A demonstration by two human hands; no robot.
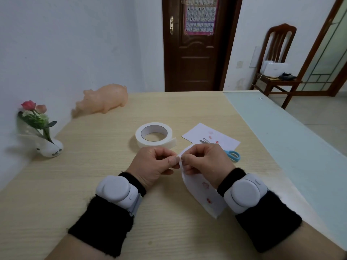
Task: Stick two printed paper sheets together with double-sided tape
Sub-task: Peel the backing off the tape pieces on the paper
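Left hand: fingers curled, thumb and forefinger pinched on the top edge of the held sheet, tip to tip with the other hand.
Right hand: curled the same way and nipping that same edge. The rest of the sheet hangs under its wrist.
Held sheet: lifted near centre and bowed, red print facing up. Its low corner is near the counter; contact can't be told.
Why raised: probably to bring the edge up to the fingernails for fine picking, likely at a tape backing. The strip itself is too small to make out.
Flat sheet: lies far right of the hands, print up, apparently parked until joining.
Tape roll: flat on the counter just beyond the left hand, loose end poking right, within reach.
Scissors: blades on the flat sheet's near edge, blue handle off it, part hidden by the right hand.
Stage: likely mid-task, sheets not yet joined.
Risk: the thin edge could crease or tear under the pinch.
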